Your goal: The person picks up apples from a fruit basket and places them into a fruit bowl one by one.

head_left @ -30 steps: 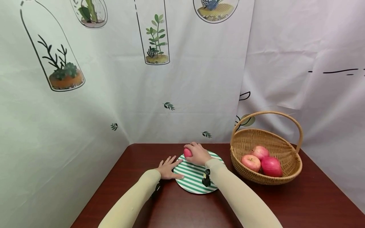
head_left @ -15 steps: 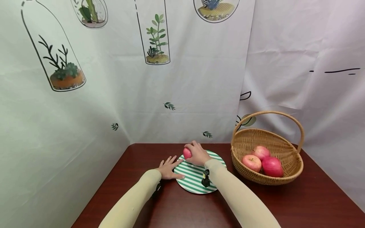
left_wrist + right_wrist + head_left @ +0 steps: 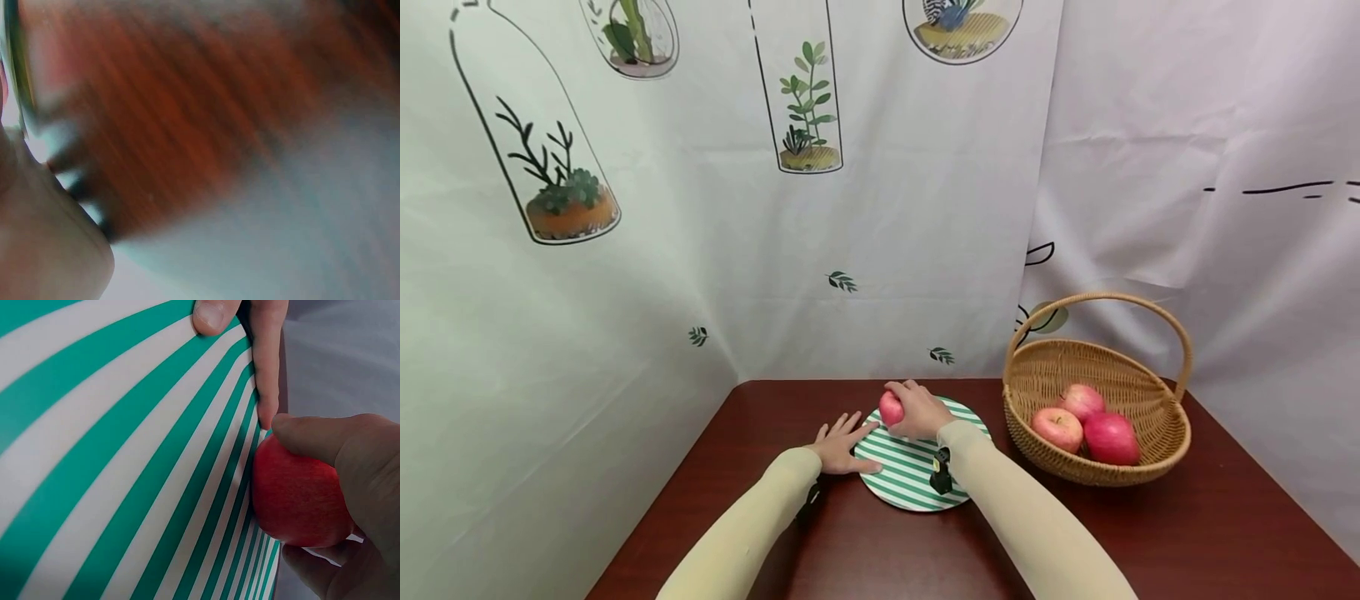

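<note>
A red apple (image 3: 891,409) is at the far left part of a round green-and-white striped mat (image 3: 898,471). My right hand (image 3: 922,414) grips it from the right. In the right wrist view, thumb and fingers curl round opposite sides of the apple (image 3: 300,494), which appears to touch the mat (image 3: 125,456). My left hand (image 3: 842,447) lies spread at the mat's left edge, with thumb and index finger on its rim and the other fingers over the table. The left wrist view is blurred, showing part of the left hand (image 3: 50,237).
A wicker basket (image 3: 1052,367) with a tall handle stands at the right of the dark red-brown table (image 3: 865,554), holding three apples (image 3: 1111,439). White cloth with plant drawings (image 3: 917,233) hangs behind the table and along its sides.
My right hand has sunk slightly with the apple, and more of the apple shows. The left hand and mat stay in place; the head view has shifted a little.
</note>
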Motion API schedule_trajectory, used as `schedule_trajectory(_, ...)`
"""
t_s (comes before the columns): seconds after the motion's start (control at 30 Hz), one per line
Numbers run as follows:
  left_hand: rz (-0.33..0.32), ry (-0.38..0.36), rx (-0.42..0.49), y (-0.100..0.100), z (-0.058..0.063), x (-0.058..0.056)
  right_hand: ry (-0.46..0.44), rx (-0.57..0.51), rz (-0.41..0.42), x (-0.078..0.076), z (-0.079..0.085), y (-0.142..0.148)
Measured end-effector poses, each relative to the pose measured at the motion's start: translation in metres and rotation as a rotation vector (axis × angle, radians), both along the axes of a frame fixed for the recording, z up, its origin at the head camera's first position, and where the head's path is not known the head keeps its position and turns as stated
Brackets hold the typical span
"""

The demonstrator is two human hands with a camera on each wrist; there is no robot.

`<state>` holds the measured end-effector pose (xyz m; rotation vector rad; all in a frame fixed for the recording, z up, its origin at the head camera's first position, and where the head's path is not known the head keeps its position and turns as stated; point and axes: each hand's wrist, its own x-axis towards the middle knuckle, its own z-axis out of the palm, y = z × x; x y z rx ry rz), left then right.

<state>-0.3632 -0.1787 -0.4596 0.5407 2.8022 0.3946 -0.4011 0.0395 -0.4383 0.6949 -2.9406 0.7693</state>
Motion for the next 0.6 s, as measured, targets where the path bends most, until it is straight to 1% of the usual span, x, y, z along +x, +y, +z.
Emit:
schedule_trajectory(0.07,0.002,0.0,0.003,0.001,0.001,0.001,-0.004,-0.001,-0.001,-0.001,-0.001,0.0)
schedule_trajectory(0.17,0.003,-0.006,-0.001,0.0,-0.001,-0.001,-0.009,0.0,-0.001,-0.002,-0.001,0.001)
schedule_trajectory(0.27,0.001,-0.001,0.009,-0.001,-0.006,-0.007,-0.008,0.006,0.0,-0.002,0.0,0.004)
schedule_trajectory(0.43,0.001,0.012,0.023,-0.005,-0.021,-0.017,0.013,0.008,0.024,-0.001,0.001,0.008)
schedule_trajectory(0.5,-0.003,0.016,0.016,-0.007,-0.025,-0.019,0.02,0.007,0.031,-0.001,0.001,0.009)
schedule_trajectory(0.6,-0.011,0.027,0.022,-0.008,-0.025,-0.018,0.031,0.025,0.03,0.0,0.003,0.011)
